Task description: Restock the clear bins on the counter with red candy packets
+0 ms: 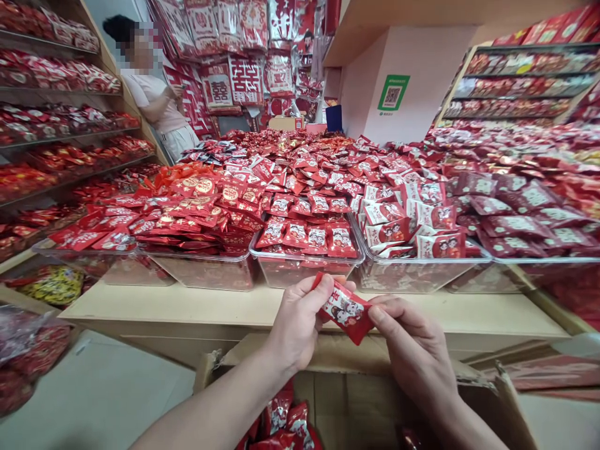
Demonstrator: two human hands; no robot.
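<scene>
Left hand point(297, 322) and right hand point(417, 344) grip a red packet point(345, 309) above an open box point(344, 356). Beyond, a strip of counter point(225, 309) separates its near edge from full tubs point(307, 272); a person point(152, 100) stands far left.

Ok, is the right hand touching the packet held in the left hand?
Touching. The head view shows the right hand pinching the packet at its right-hand end.
</scene>
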